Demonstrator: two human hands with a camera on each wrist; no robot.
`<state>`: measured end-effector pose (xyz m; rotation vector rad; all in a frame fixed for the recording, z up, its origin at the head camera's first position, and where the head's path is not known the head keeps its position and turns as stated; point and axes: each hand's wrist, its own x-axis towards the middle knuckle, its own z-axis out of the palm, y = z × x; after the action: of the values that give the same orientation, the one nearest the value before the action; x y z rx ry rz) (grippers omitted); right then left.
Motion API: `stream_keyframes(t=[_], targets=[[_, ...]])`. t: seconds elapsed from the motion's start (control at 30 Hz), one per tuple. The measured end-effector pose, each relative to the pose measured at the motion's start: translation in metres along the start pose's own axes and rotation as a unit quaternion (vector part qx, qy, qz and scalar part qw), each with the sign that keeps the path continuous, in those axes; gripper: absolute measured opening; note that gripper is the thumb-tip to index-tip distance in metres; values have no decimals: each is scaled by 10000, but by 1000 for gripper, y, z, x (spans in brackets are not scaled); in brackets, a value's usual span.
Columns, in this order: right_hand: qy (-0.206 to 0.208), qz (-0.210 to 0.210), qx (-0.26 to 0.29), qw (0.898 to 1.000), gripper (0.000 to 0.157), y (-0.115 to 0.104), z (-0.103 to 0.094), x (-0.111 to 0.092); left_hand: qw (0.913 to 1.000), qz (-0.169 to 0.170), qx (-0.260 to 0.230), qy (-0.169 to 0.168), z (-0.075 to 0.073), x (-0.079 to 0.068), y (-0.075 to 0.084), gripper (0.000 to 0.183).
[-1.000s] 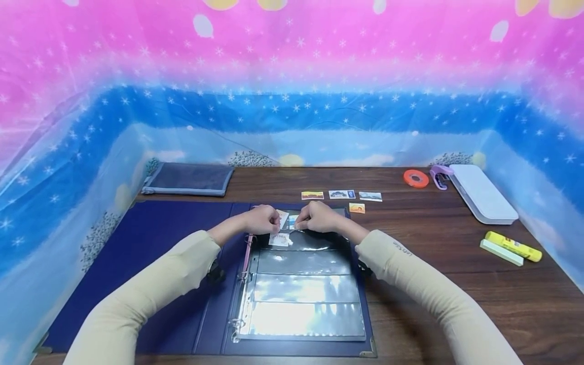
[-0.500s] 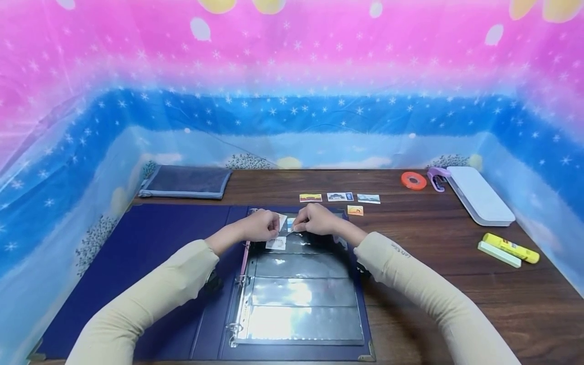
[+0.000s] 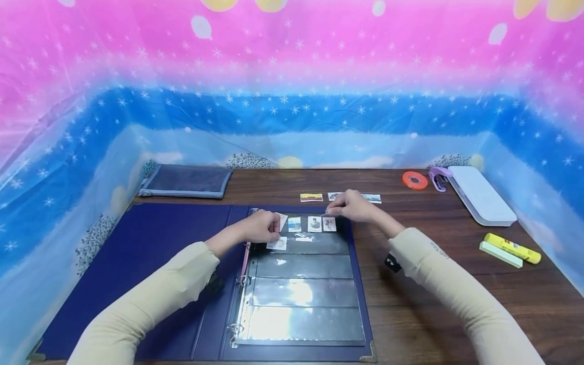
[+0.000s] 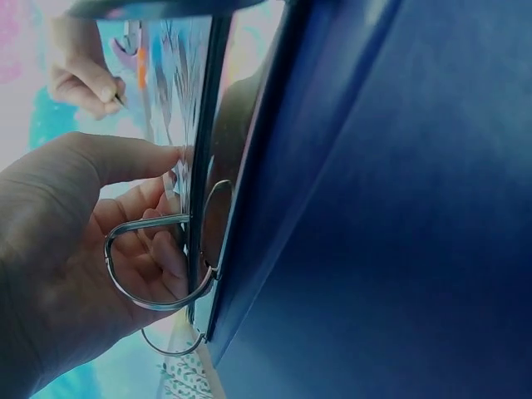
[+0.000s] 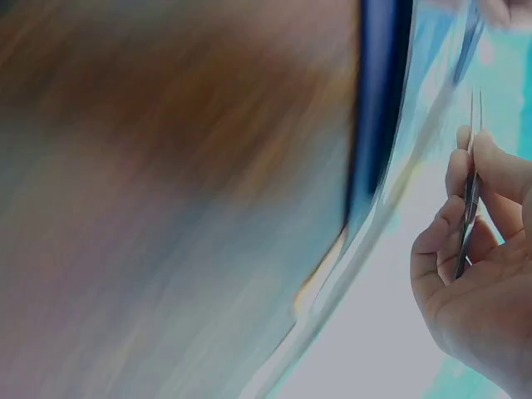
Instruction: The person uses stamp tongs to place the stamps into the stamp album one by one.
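A blue ring binder [image 3: 159, 274] lies open with a black page of clear pockets [image 3: 305, 266]. Along the page's top row sit a blue-and-white stamp [image 3: 294, 224] and two pale stamps [image 3: 315, 223] to its right. My left hand [image 3: 262, 226] is at the page's upper left, thumb and fingers pinching the clear page by a metal ring [image 4: 150, 224]. Another pale stamp [image 3: 277, 244] shows just under those fingers. My right hand [image 3: 353, 205] holds slim metal tweezers [image 5: 470, 199] over the page's upper right corner; their tips stand apart with nothing between them.
Behind the binder lie a yellow-and-red stamp [image 3: 311, 197] and others partly covered by my right hand. A mesh zip pouch [image 3: 187, 181] is at back left. Rightward are orange tape [image 3: 414, 180], a purple tool [image 3: 439, 178], a white case [image 3: 482, 195], a glue stick [image 3: 512, 248] and a pale green bar [image 3: 501, 254].
My right hand has moved right with the tweezers, off the blue-and-white stamp, uncovering the two pale stamps beside it. The left hand has stayed at the page's upper left.
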<state>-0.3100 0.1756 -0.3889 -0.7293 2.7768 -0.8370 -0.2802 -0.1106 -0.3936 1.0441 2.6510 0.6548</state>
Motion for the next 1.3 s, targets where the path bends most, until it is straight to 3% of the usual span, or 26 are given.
stream_keyframes(t=[0.23,0.5,0.73,1.0,1.3], targets=[[378,608,-161,9973,20,39,-35,-25,9999,-119,52,-15,1,2,1,9],[397,1248,-350,9908,26,67,-55,-40,9988,-460,-14,-160,-3,2,4,9],[318,1698,-527,9836,29,76,-54,-44,9988,-450,-94,-190,-1,1,4,10],[392,1775,-531,9819,31,81,-46,-35,9989,-432,-132,-122,-1,1,4,10],[602,1943,-771,9761,29,71,-41,-34,9991,-401,-112,-91,0,-1,1,9]])
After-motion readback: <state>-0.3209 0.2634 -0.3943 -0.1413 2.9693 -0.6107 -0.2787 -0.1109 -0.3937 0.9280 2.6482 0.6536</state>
